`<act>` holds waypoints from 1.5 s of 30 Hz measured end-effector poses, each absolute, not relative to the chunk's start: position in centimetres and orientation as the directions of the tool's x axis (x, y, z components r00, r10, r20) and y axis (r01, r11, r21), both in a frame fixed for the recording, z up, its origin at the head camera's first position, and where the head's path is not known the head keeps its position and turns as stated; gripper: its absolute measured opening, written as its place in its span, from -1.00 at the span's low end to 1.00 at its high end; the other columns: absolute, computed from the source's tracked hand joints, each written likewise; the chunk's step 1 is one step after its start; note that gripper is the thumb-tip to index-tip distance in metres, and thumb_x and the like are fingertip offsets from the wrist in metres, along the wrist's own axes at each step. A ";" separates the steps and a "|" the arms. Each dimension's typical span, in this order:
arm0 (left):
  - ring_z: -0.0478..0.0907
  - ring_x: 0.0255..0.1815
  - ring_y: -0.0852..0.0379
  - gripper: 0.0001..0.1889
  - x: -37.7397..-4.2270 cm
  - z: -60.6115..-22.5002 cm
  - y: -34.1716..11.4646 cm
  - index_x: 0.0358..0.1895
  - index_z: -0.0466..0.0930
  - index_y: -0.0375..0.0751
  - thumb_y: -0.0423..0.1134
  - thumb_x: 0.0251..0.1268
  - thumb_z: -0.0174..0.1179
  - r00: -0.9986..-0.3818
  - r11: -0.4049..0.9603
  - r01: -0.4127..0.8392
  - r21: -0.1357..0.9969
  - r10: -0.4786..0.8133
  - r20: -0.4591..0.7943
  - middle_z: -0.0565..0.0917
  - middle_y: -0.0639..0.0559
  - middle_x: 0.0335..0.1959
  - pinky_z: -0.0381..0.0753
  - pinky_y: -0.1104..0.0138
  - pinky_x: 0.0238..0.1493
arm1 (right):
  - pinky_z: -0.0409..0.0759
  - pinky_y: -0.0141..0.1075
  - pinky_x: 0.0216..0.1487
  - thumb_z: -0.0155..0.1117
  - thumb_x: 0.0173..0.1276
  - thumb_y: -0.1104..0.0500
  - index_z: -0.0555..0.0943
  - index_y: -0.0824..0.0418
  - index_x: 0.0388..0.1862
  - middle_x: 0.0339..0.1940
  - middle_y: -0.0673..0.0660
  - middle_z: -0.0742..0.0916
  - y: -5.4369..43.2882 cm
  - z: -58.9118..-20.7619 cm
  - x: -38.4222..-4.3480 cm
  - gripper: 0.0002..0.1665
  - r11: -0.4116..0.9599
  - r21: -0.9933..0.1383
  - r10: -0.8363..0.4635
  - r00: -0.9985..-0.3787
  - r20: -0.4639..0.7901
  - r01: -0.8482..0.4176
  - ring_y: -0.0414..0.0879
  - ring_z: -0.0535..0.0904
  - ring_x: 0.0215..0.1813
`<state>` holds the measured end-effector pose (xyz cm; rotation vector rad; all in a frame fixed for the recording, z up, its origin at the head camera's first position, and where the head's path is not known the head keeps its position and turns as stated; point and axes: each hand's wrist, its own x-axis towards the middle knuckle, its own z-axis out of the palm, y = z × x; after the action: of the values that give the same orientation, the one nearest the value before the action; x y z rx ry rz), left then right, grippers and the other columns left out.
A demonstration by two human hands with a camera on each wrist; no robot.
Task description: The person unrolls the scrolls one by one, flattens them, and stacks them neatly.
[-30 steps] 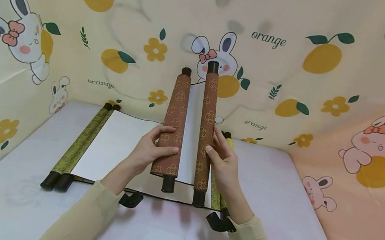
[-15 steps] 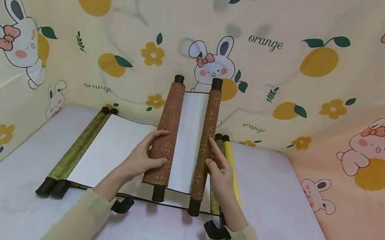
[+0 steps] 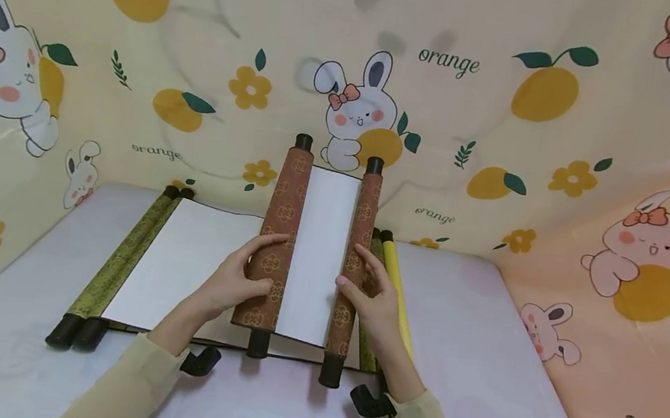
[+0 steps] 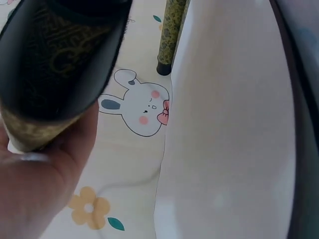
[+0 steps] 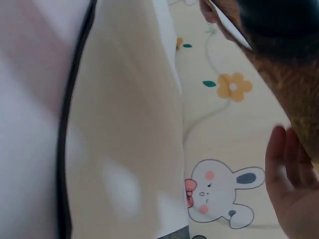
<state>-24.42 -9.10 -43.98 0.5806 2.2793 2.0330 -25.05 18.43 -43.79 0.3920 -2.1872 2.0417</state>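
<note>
In the head view a reddish-brown scroll with gold flower patterns hangs tilted in both hands, its white paper (image 3: pixel 318 257) bared between the two rolled ends. The left hand (image 3: pixel 234 272) grips the wider left roll (image 3: pixel 280 230), thumb in front. Around the narrower right roll (image 3: pixel 355 262) curl the thumb and fingers of the right hand (image 3: pixel 377 297). Black knobs cap both rods. Beneath lies a larger scroll with green patterned rolls (image 3: pixel 125 261) and white paper (image 3: pixel 185 266) spread out. The right wrist view shows the right hand (image 5: pixel 294 184) beside the brown roll.
A yellow stick-like roll (image 3: pixel 397 282) lies beside the larger scroll's right end, partly hidden by the right arm. The pale table (image 3: pixel 494 403) meets a cloth backdrop (image 3: pixel 464 113) printed with rabbits and oranges. Black wrist cameras (image 3: pixel 372 401) sit under the sleeves.
The two brown rolls have moved apart, so a wider strip of white paper shows between them. Both hands and the brown scroll have come lower and nearer. The green scroll lies as before.
</note>
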 end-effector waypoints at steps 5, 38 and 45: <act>0.46 0.30 -0.17 -0.20 -24.7 -44.0 -9.2 0.54 0.36 0.16 -0.28 0.25 0.49 -0.941 0.116 0.259 0.959 0.253 0.223 0.35 -0.04 0.53 0.54 0.05 0.16 | 0.58 -0.22 -0.16 0.55 0.31 0.23 0.52 -0.18 0.44 0.30 0.11 0.62 18.3 -44.1 -25.5 -0.24 0.130 -0.947 -0.076 -0.956 0.285 -0.293 0.02 0.54 0.02; 0.31 0.43 -0.23 -0.12 -24.6 -43.8 -10.2 0.58 0.27 0.24 -0.31 0.24 0.48 -0.944 0.211 0.273 0.939 0.246 0.219 0.20 -0.06 0.57 0.48 -0.08 0.19 | 0.36 -0.39 -0.48 0.18 0.38 0.47 0.43 -0.16 0.57 0.61 -0.04 0.37 20.7 -43.0 -25.9 -0.13 0.168 -0.935 -0.163 -0.944 0.286 -0.312 -0.19 0.42 -0.42; 0.28 0.45 -0.19 -0.14 -24.6 -43.9 -10.0 0.57 0.28 0.18 -0.51 0.24 0.33 -0.945 0.228 0.286 0.931 0.227 0.235 0.21 -0.08 0.56 0.43 -0.07 0.23 | 0.62 -0.24 -0.03 0.43 0.34 0.39 0.42 -0.16 0.57 0.60 -0.01 0.36 20.8 -43.0 -26.0 -0.11 0.192 -0.933 -0.183 -0.945 0.270 -0.304 0.13 0.49 0.36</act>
<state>-24.60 -9.98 -43.89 0.5221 2.4998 1.9128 -26.03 20.79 -43.04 0.4810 -2.3477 1.8762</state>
